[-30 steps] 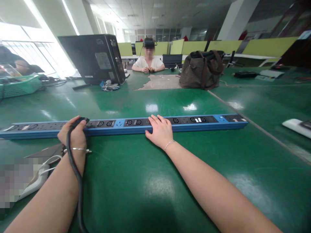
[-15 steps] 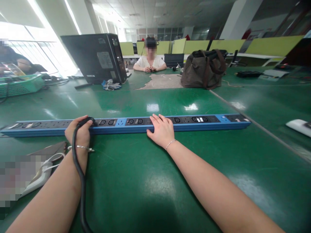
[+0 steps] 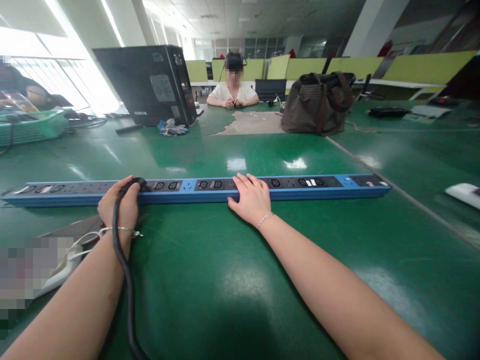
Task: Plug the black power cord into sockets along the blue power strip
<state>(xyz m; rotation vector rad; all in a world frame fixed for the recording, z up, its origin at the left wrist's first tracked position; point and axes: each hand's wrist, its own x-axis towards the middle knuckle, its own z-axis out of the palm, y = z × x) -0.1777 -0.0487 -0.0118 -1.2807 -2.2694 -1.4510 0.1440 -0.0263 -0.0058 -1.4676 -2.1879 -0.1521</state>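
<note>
Fingers of the left hand (image 3: 119, 204) grip a black plug (image 3: 141, 183) at the socket face of a long blue power strip (image 3: 210, 197), which lies crosswise on the green counter (image 3: 195, 280); whether the plug is fully seated cannot be told. The right hand (image 3: 250, 201) rests loosely spread over the strip's middle, probably to steady it, while the black cable (image 3: 128, 285) trails toward the person, apparently keeping the sockets unobstructed.

Plug (image 3: 139, 183) partly hidden, cable (image 3: 129, 300) cut off
</note>
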